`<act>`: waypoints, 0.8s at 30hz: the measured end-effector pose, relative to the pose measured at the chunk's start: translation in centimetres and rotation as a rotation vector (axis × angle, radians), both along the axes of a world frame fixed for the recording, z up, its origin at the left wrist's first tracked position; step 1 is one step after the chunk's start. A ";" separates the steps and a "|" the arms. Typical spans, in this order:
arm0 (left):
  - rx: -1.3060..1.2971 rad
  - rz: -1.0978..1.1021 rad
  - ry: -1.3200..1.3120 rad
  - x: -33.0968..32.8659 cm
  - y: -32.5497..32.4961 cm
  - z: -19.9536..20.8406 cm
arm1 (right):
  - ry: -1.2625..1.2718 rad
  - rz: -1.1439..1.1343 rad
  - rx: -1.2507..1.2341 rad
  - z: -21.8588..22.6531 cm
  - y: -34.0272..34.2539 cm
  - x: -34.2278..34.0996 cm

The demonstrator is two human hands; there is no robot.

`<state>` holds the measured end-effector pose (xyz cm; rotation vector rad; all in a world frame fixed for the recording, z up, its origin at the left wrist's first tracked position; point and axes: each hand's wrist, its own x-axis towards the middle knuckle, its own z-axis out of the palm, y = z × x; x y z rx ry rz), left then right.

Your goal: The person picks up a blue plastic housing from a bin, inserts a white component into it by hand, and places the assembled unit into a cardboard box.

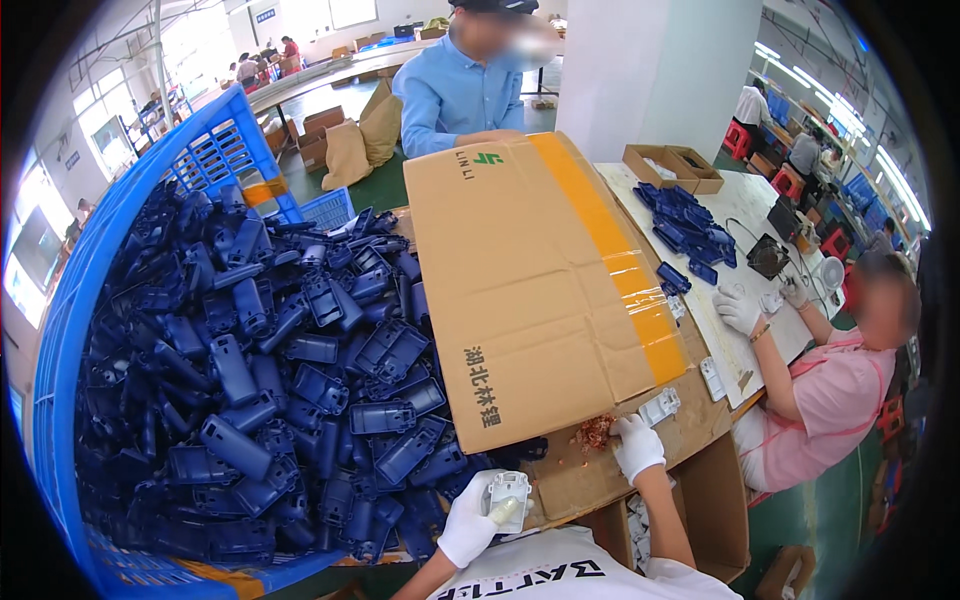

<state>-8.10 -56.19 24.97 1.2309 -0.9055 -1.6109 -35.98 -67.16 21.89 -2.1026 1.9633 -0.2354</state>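
My left hand (466,528), in a white glove, grips a small white plastic housing (508,497) with the thumb laid across its inner side. My right hand (638,450), also gloved, reaches to the edge of a small heap of copper-coloured metal pieces (593,433) on the brown tabletop. Its fingers are drawn together there; whatever is between them is too small to make out. Just beyond that hand lies another white housing (660,406).
A blue crate (62,350) full of dark blue plastic housings (240,370) fills the left. A large taped carton (540,290) covers the middle. An open box (712,500) with white parts stands below my right arm. Opposite sits a person in blue; at right, a gloved co-worker (740,310).
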 end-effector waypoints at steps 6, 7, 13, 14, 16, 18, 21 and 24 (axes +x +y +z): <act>0.006 0.035 -0.046 0.0 -0.1 -0.3 | -0.117 -0.088 -0.024 -0.5 0.6 0.1; 0.065 0.031 -0.023 0.0 -0.2 0.5 | -0.203 -0.117 -0.067 -0.7 0.8 0.0; 0.135 0.094 0.210 0.2 -0.2 0.8 | -0.185 -0.081 -0.175 -1.5 1.6 0.2; 0.112 0.088 0.238 0.2 -0.3 0.6 | -0.187 -0.070 -0.172 -1.5 1.5 0.2; 0.071 0.051 0.249 -0.2 -0.6 0.7 | -0.147 -0.070 -0.114 -1.3 1.3 0.1; 0.058 -0.025 0.202 -0.4 -1.0 1.8 | -0.138 -0.068 -0.092 -0.9 1.0 0.3; 0.078 -0.029 0.210 -0.3 -0.6 1.2 | -0.208 -0.114 -0.088 -1.6 1.1 0.0; 0.043 -0.007 0.113 -0.4 -0.1 -0.5 | -0.271 -0.104 -0.167 -1.5 1.4 0.2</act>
